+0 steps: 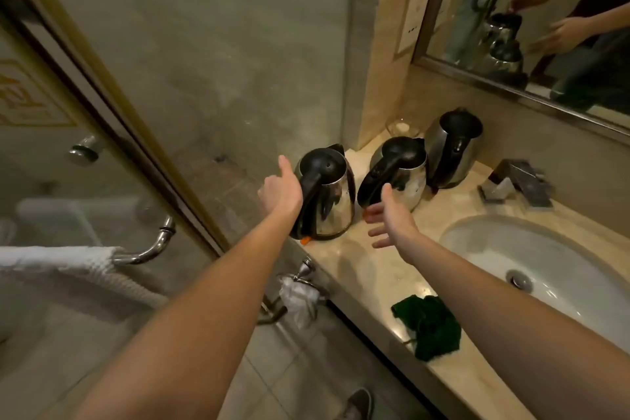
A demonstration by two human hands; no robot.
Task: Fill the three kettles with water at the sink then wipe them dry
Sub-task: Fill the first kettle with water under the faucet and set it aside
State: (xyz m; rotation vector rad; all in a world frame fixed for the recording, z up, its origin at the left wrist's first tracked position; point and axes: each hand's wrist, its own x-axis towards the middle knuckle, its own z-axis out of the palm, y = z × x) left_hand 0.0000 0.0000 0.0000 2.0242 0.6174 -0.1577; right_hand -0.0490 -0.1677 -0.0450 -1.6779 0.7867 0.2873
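Note:
Three steel kettles with black lids and handles stand in a row on the beige counter (354,259), left of the sink (484,242). My left hand (278,189) is at the handle of the left kettle (332,204), thumb raised; its fingers are hidden behind the hand. My right hand (388,220) hovers open with spread fingers between that kettle and the middle kettle (407,177), holding nothing. The right kettle (451,150) stands by the wall with its lid up. A dark green cloth (429,327) lies crumpled on the counter's front edge.
A square chrome faucet (516,184) stands behind the basin. A drinking glass (399,128) sits in the corner behind the kettles. A mirror (531,10) hangs above. On the left are a glass shower door (112,133), a white towel (68,269) on a rail, and a paper holder (300,293).

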